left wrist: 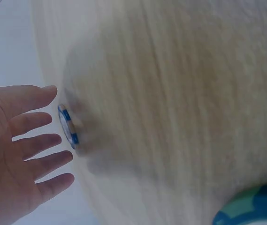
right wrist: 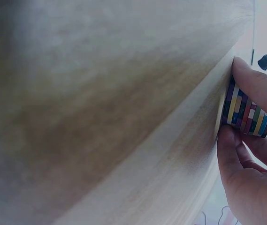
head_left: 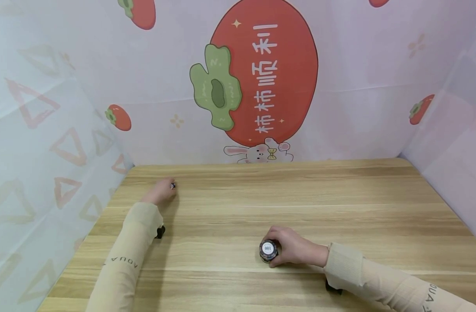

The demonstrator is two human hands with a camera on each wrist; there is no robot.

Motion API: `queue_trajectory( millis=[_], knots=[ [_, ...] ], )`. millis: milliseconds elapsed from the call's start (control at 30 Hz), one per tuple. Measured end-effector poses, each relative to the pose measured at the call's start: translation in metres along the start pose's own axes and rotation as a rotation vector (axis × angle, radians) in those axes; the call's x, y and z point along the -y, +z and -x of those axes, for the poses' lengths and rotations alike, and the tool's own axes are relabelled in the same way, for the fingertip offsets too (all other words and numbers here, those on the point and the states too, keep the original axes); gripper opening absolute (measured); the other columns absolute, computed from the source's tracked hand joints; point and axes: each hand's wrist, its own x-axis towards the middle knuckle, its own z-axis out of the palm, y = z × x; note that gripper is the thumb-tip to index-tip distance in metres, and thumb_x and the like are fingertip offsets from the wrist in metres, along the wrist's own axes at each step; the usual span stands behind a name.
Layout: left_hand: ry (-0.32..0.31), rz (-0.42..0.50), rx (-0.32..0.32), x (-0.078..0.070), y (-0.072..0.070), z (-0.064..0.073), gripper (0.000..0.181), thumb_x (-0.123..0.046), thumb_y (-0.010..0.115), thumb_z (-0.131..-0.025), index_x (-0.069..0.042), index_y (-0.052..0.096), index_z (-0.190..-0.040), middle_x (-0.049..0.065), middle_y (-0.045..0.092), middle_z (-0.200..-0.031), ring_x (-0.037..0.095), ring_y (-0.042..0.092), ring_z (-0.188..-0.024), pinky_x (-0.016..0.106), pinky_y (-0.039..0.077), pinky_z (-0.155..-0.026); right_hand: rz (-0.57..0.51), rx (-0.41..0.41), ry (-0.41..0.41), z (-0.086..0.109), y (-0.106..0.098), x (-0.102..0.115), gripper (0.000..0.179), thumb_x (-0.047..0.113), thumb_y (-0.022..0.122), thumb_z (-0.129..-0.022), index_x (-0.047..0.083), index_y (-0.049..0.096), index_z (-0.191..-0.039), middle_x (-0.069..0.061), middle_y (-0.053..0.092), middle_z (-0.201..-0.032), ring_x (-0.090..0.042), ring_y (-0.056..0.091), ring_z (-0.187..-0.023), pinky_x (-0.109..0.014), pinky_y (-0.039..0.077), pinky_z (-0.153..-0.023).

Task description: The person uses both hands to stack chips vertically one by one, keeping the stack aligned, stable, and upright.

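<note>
My left hand [head_left: 162, 190] is at the far left of the table, its fingers reaching around a single poker chip [head_left: 173, 185]. In the left wrist view that chip, blue and white with tan edge marks, lies on the wood just past the spread, nearly straight fingers [left wrist: 44, 166]. Near the table's middle, my right hand [head_left: 294, 245] grips a stack of poker chips [head_left: 268, 248] between thumb and fingers. White with the number 100 is the centre of its top chip. Edges of many colours show along the stack in the right wrist view, and its base sits at the tabletop.
The wood-grain table [head_left: 230, 208] meets a printed backdrop [head_left: 351, 108] at the back, with hanging cloth on both sides. Dark wrist cameras sit under both sleeves. A rounded green and blue thing [left wrist: 246, 208] is cut off at the left wrist view's lower right corner.
</note>
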Motion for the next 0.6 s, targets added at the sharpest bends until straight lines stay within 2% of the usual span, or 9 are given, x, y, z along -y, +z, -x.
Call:
queue_trajectory(
  millis=[233, 400, 600],
  knots=[
    [-0.002, -0.027, 0.034, 0.005, 0.0015, 0.001, 0.045, -0.01, 0.042, -0.09, 0.017, 0.036, -0.127, 0.037, 0.041, -0.125, 0.049, 0.038, -0.116, 0.054, 0.032, -0.096, -0.013, 0.01, 0.015, -0.0009, -0.0005, -0.0008, 0.04, 0.014, 0.084, -0.059, 0.012, 0.064, -0.093, 0.009, 0.054, -0.089, -0.006, 0.053, -0.085, -0.023, 0.046, -0.078],
    [0.008, -0.027, 0.021, 0.0045, 0.002, 0.0009, 0.041, -0.01, 0.043, -0.09, 0.016, 0.042, -0.122, 0.035, 0.045, -0.121, 0.048, 0.042, -0.112, 0.054, 0.035, -0.094, -0.012, 0.009, 0.009, -0.0006, -0.0008, -0.0003, 0.04, 0.014, 0.084, -0.059, 0.012, 0.064, -0.093, 0.009, 0.054, -0.089, -0.006, 0.053, -0.085, -0.024, 0.046, -0.078],
    [-0.022, -0.045, 0.001, 0.001, 0.0034, -0.0002, 0.035, -0.007, 0.047, -0.09, 0.015, 0.047, -0.117, 0.033, 0.05, -0.116, 0.046, 0.047, -0.108, 0.053, 0.037, -0.092, -0.006, 0.008, 0.004, -0.0005, -0.001, 0.0007, 0.039, 0.015, 0.084, -0.059, 0.012, 0.064, -0.093, 0.009, 0.054, -0.088, -0.006, 0.053, -0.084, -0.023, 0.046, -0.078]
  ],
)
